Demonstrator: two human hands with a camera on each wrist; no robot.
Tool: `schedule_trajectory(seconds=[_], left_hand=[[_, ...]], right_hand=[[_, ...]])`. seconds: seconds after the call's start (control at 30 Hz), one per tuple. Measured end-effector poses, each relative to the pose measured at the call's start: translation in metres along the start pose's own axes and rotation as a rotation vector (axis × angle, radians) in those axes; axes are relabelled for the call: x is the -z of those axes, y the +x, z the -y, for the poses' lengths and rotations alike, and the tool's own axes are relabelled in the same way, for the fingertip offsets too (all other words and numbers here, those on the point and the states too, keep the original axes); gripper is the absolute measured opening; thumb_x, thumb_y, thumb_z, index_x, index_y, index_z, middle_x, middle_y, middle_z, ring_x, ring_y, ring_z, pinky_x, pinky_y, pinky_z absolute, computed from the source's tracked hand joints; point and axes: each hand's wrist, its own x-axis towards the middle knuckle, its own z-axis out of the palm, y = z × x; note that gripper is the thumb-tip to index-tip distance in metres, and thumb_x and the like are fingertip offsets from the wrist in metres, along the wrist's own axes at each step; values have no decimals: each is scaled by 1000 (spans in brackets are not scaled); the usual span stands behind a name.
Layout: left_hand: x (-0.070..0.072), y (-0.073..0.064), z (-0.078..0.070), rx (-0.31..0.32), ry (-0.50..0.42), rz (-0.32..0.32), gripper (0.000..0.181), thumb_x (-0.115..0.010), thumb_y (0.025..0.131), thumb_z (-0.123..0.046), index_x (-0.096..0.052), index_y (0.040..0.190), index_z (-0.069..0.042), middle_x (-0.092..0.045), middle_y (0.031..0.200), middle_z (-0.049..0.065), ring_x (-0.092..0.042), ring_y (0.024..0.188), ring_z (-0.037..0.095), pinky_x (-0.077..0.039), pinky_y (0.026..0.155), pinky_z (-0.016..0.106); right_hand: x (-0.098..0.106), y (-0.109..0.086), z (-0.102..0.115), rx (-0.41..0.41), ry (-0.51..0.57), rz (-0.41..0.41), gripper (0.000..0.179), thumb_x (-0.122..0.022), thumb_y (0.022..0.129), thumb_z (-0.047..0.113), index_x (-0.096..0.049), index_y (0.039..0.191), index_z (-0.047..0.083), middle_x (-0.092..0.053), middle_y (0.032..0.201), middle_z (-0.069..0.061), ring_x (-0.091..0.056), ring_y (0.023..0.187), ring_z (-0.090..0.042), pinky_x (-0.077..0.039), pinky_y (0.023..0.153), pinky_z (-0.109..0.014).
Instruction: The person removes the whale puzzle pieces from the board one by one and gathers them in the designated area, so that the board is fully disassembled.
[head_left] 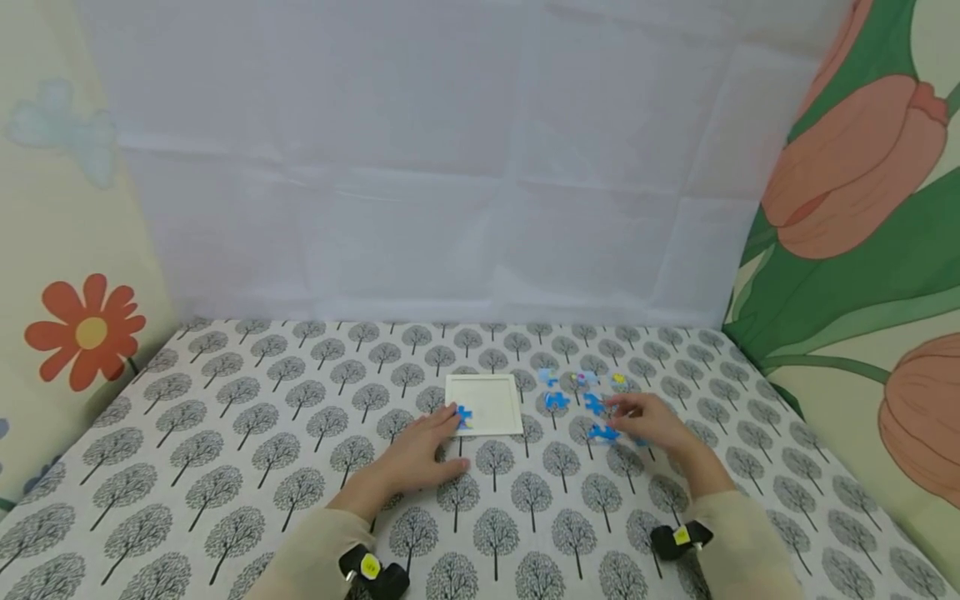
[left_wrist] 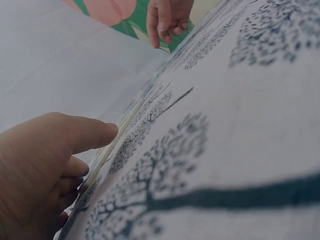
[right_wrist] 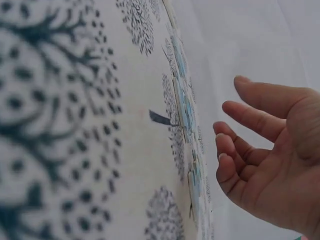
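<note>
A white square puzzle tray (head_left: 495, 400) lies on the tablecloth, with one blue puzzle piece (head_left: 465, 412) in its lower left corner. My left hand (head_left: 416, 450) rests flat at the tray's left edge, fingertips by that piece and thumb spread apart. Over the loose pieces to the right hovers my right hand (head_left: 651, 421), its fingers loosely bent. In the right wrist view nothing shows between the right hand's (right_wrist: 275, 145) thumb and fingers. Nearest to it are a blue piece (head_left: 594, 403) and another blue piece (head_left: 603, 433).
More loose pieces lie right of the tray: a blue one (head_left: 557, 401), a pale blue one (head_left: 547, 377), one with pink (head_left: 583, 377) and one with yellow (head_left: 618, 379). The tablecloth (head_left: 300, 492) has a tree print. A white sheet (head_left: 465, 167) hangs behind.
</note>
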Motion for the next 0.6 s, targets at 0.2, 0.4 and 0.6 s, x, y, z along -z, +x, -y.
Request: schedule_trajectory(seconds=[0.2,0.4,0.6], left_hand=[[0,1,0,17,0,-24,66,-57,79,-33,-36,128,6,-28,135,18,-23,123,32,-19,97,47],[0,0,1,21,20,-53,67,-58,78,-33,-37,127,8,-28,134,20,-23,123,32,-18,98,46],[1,-1,5,32,50,-70,72,-56,78,-39,-34,129,6,-28,134,20,-22,124,31,-15,99,46]], right_hand=[[-6,9,13,32,-3,27,36,-60,82,17,-53,114,0,-53,90,-7,-52,75,-20,-44,60,-33],[-18,17,27,90,47,51,38,-59,83,15,-52,114,-4,-53,90,-8,-50,73,-20,-44,60,-38],[-33,29,42,142,66,69,35,-59,82,13,-54,111,-5,-54,84,-7,-49,67,-20,-43,55,-36]])
